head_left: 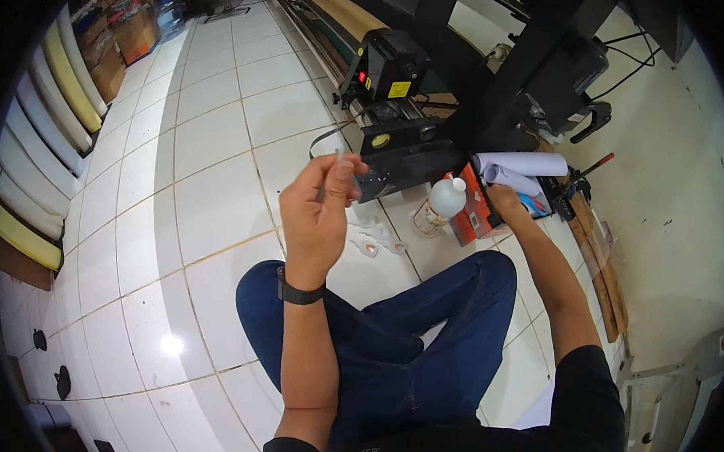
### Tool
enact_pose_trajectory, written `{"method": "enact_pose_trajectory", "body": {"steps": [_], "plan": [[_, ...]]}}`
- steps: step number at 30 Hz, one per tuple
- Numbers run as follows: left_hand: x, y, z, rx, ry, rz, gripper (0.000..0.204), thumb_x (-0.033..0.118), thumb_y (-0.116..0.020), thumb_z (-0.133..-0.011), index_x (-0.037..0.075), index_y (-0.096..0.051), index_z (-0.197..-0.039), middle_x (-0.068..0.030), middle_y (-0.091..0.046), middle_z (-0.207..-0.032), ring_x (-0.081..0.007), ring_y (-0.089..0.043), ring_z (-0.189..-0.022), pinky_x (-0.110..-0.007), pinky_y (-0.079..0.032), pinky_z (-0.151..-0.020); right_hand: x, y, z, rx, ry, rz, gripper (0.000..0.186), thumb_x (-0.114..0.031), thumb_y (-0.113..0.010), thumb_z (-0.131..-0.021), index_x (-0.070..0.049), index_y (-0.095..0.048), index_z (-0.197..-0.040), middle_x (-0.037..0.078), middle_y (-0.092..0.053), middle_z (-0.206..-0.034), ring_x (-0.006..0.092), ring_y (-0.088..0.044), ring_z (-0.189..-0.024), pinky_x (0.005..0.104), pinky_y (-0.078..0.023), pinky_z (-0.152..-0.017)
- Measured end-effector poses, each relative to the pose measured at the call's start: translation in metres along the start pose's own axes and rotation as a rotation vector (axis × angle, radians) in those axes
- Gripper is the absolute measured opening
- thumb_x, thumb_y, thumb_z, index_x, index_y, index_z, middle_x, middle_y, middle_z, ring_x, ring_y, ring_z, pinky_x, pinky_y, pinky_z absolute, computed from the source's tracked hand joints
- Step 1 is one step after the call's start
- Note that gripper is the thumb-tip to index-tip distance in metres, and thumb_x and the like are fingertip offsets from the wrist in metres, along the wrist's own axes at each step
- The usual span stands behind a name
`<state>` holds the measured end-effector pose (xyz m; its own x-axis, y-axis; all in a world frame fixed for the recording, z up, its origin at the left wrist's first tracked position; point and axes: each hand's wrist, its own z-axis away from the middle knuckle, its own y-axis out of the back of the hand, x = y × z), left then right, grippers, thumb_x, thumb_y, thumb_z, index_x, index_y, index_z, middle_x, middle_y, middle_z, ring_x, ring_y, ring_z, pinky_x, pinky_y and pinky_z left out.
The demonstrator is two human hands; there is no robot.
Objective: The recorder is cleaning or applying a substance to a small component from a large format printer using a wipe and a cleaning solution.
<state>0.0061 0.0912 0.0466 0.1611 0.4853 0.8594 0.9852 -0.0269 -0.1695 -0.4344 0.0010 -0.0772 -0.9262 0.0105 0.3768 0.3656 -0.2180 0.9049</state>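
My left hand (317,208) is raised in the middle, fingers closed on a small thin translucent piece (341,157) that I cannot make out clearly. My right hand (503,200) reaches into an orange and black box (467,221) holding white paper rolls (529,164) and small coloured items; its fingertips are hidden there. Left of the box stands a white plastic bottle (445,196) with a label. Small pale pieces (369,249) lie on the tiles near it, in front of my crossed legs (383,346).
A black machine (404,71) with a roll and rails stands ahead and right. Padded boards (31,143) lean along the left side, with cardboard boxes (132,38) behind. Wooden planks (598,268), a clamp (579,192) and cables lie or hang by the right wall.
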Motion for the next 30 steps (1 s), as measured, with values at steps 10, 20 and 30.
{"method": "enact_pose_trajectory", "body": {"steps": [10,20,30], "plan": [[-0.015,-0.021,0.0,-0.025,-0.092,0.063,0.016,0.012,-0.054,-0.097,0.005,-0.045,-0.108,-0.0052,-0.052,-0.099,-0.0082,-0.049,-0.076,-0.023,-0.044,-0.067,0.014,-0.035,-0.021,0.068,-0.069,-0.078,0.033,-0.024,-0.046,-0.098,-0.005,-0.067,-0.115,0.023,-0.065,-0.119,0.0386,-0.063,-0.112,0.0499,-0.051,-0.095],[-0.013,-0.028,0.004,-0.012,-0.03,-0.02,0.017,0.012,-0.062,-0.097,-0.001,-0.053,-0.101,-0.005,-0.058,-0.088,-0.0081,-0.053,-0.075,-0.023,-0.045,-0.068,0.011,-0.032,-0.022,-0.015,-0.082,-0.192,0.035,-0.02,-0.043,-0.099,-0.004,-0.065,-0.12,0.027,-0.061,-0.124,0.0396,-0.061,-0.116,0.0518,-0.048,-0.099],[-0.015,-0.008,0.004,-0.048,0.025,-0.074,0.021,0.023,-0.055,-0.101,0.002,-0.057,-0.1,-0.0052,-0.064,-0.085,-0.0064,-0.054,-0.067,-0.021,-0.043,-0.059,0.009,0.016,0.027,0.304,0.116,-0.158,0.019,-0.013,-0.058,-0.085,0.002,-0.07,-0.09,0.026,-0.07,-0.094,0.0388,-0.07,-0.086,0.0481,-0.056,-0.078]]}}
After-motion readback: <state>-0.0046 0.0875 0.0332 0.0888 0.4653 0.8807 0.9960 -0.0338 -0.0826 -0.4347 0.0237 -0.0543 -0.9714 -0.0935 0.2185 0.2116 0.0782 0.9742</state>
